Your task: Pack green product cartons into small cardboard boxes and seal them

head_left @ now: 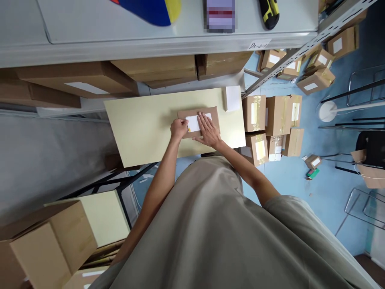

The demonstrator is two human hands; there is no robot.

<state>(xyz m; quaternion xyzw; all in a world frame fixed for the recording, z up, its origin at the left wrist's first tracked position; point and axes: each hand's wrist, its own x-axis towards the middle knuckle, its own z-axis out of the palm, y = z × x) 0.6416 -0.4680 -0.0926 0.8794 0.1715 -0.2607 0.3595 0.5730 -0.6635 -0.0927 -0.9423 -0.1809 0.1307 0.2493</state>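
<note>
Cardboard box (214, 115): lies flat on worktop (144, 128), right of centre, nearer front edge than back. On its top face: white label (192, 123), lengthwise with box. With right hand (211, 135): grip open, palm down, laid across label; likely presses label flat and steadies box against sliding. With left hand (179, 128): grip pinched closed at label's left edge; probably holds that end in line with box. Whether also pinching cardboard: cannot tell. Close to front edge, presumably for easy reach. At worktop's back right corner: white stack (232, 98), apart from box, likely set there out of the way yet within reach. Beyond right edge, on floor (294, 180): taped boxes (278, 116), several with white labels.
</note>
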